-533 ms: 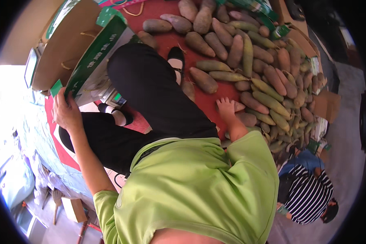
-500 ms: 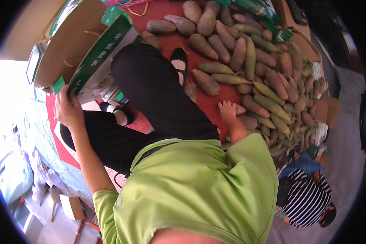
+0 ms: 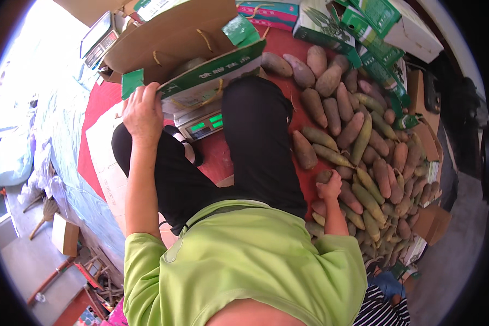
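My left hand (image 3: 143, 114) is closed over the near edge of an open carton (image 3: 217, 73), by a green corner flap. This tall carton is brown inside, green and white outside, with rope handles; part of a root vegetable shows within it. Beneath the carton is a scale (image 3: 186, 132) with lit green displays. To the right, my right hand (image 3: 330, 187) grips a short, dull-brown radish (image 3: 324, 176), its end poking out past the fingers. Beside that hand spreads a large heap of long reddish and green radishes (image 3: 364, 142) on a red cloth (image 3: 305, 183).
My knees (image 3: 258, 136) stand between the carton and the heap. Green and white cartons (image 3: 325, 24) line the back. Another scale (image 3: 99, 43) stands at the far left. Plastic sheeting (image 3: 65, 157) lies left. A person in stripes (image 3: 383, 307) is at the lower right.
My right hand has gone from resting spread on the heap's edge to gripping a radish. The view has turned, so the carton appears farther right and more of the scale shows.
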A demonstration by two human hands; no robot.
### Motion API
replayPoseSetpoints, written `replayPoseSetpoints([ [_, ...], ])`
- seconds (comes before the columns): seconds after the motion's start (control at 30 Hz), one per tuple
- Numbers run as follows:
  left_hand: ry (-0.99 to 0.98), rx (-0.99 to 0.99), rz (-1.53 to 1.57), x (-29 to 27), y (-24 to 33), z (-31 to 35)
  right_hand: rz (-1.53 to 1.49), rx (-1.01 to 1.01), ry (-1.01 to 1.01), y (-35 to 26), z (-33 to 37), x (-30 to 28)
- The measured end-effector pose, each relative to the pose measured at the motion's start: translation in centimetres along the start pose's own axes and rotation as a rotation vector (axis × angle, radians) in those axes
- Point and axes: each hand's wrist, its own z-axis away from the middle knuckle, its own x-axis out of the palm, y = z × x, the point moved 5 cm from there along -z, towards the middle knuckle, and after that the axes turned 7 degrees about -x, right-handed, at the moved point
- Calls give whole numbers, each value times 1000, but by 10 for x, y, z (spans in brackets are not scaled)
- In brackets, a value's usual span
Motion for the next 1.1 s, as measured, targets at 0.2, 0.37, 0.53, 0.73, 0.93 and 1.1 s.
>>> replayPoseSetpoints([
  [0.2, -29, 50, 40, -5, 2, 1, -520, -223, 305, -22, -34, -43],
  [0.37, 16, 84, 68, -14, 0, 4, -938, -358, 312, -136, -26, -156],
  [0.53, 0, 118, 73, -12, -2, 5, -1058, -774, 409, -247, -13, -255],
  [0.73, -15, 108, 91, -10, -4, 3, -1251, -1055, 278, -366, -1, -302],
  [0.93, 22, 122, 91, -10, -5, 4, -1069, -1191, -51, -465, 16, -270],
  [1.1, 27, 118, 98, -12, -6, 5, -636, -1378, 14, -518, 16, -220],
])
